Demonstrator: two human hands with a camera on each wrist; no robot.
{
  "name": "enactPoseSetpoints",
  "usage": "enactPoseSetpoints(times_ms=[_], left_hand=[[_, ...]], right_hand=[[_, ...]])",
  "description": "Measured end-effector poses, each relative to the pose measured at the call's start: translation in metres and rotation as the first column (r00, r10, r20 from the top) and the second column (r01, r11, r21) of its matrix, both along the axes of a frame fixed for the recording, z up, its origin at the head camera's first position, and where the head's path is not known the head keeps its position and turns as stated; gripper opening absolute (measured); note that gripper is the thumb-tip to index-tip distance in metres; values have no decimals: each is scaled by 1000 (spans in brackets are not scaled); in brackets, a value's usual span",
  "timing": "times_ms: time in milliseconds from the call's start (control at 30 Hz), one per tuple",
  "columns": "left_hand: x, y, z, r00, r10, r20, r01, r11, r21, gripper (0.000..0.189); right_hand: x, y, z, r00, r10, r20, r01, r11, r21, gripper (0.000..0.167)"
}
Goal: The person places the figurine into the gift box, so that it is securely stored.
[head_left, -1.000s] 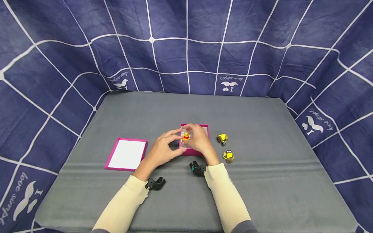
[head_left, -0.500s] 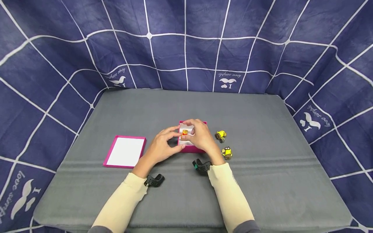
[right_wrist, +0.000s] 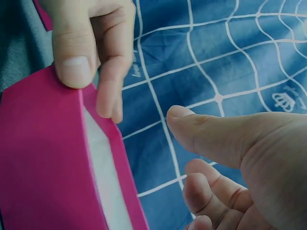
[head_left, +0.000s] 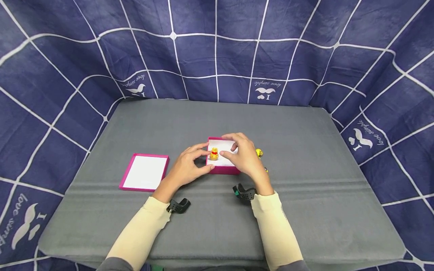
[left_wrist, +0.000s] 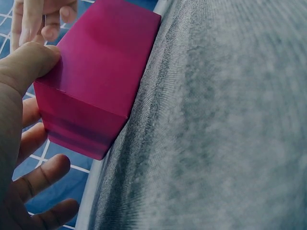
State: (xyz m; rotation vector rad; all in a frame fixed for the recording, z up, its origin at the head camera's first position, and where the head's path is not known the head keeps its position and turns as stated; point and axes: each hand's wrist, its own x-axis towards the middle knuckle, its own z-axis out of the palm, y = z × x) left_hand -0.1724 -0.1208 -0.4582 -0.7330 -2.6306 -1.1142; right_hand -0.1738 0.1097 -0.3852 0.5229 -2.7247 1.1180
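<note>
The left hand [head_left: 188, 165] has its grip around the left end of the pink box [head_left: 223, 170], thumb at the near edge; over the box's right side hangs the right hand [head_left: 245, 155], its grip loose, holding nothing. A bear figurine [head_left: 214, 154] is inside at the left, upright or lying, hard to tell; the pink lid [head_left: 145, 172] rests on the grey tabletop [head_left: 315, 158]

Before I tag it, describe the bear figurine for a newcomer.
On the gray tabletop, right of the shallow lid, is an open magenta box. Inside it, at left, is a yellow bear figurine in a red shirt; the other yellow figurines are outside the box.
</note>
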Motion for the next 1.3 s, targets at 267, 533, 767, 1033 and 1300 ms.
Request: enactPoseSetpoints(times_ms=[267,533,767,1033,1300], left_hand=[[0,0,0,1000,3,9,-3,1000,3,49],[0,2,-1,1000,1,25,-1,1000,3,49],[-2,2,-1,999,1,44,-1,1000,-7,49],[-1,1,1,999,6,41,-6,1000,0,49],[1,-3,2,999,3,42,-4,1000,21,48]], right_hand=[[10,11,6,998,-37,-49,35,999,-26,45],[20,32,5,995,-89,-41,87,995,-45,47],[23,53,1,995,-92,-28,91,994,-62,46],[27,71,-7,995,-102,-22,102,994,-34,45],[35,88,-17,992,-120,23,121,993,-15,46]])
